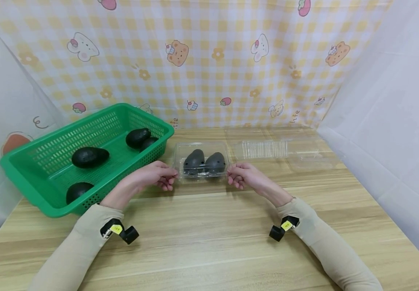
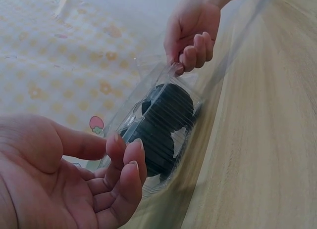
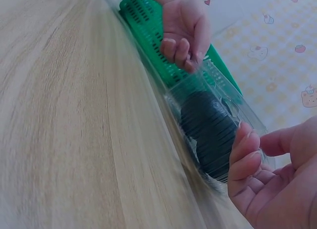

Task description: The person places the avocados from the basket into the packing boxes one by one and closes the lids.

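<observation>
A clear plastic clamshell box, its lid lying over the top, rests on the table with two dark avocados side by side inside. At its left front corner, my left hand pinches the rim between thumb and index finger, the other fingers curled below. My right hand pinches the right front corner in the same way. Both wrist views show the box's ridged front wall between the two hands, with the dark fruit behind it.
Left of the box stands a green perforated basket holding several avocados. More clear plastic packaging lies at the back right of the wooden table. A checked cloth hangs behind.
</observation>
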Demonstrator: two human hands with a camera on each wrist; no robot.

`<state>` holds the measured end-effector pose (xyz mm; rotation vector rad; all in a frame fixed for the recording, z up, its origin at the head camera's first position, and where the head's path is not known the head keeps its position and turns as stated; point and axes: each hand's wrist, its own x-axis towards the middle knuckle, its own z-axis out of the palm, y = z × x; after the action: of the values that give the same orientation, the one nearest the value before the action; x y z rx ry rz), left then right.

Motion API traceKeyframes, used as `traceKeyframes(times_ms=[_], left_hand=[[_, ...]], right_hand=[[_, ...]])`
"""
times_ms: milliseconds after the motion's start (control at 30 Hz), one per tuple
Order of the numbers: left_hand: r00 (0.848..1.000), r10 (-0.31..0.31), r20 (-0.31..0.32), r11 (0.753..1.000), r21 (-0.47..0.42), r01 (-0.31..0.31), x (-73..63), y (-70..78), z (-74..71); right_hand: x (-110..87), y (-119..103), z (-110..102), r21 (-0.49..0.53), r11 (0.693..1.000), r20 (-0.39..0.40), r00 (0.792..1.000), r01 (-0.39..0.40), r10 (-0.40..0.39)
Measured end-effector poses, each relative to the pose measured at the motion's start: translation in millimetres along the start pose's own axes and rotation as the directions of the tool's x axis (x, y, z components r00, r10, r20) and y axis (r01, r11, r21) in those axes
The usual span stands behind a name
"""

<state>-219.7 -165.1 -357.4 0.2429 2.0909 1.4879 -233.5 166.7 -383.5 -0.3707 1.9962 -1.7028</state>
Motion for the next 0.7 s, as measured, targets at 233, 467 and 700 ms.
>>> traceKeyframes(times_ms=[233, 467, 700], left_hand=[[1.0, 0.004, -0.004, 1.0, 0.0, -0.004, 1.3, -1.4, 0.0], [1.0, 0.012, -0.005, 1.0, 0.002, -0.012, 2.1, -1.9, 0.6], [1.0, 0.007, -0.011, 1.0, -0.003, -0.007, 2.1, -2.2, 0.2]], right_hand=[[0.2, 1.1, 0.7, 0.005, 1.0, -0.022, 1.0, 0.006, -0.006], [0.6, 2.1, 1.2, 0.018, 1.0, -0.041, 0.999, 0.001, 0.0], [1.1, 2.5, 1.1, 0.025, 1.0, -0.036, 0.999, 0.006, -0.005]])
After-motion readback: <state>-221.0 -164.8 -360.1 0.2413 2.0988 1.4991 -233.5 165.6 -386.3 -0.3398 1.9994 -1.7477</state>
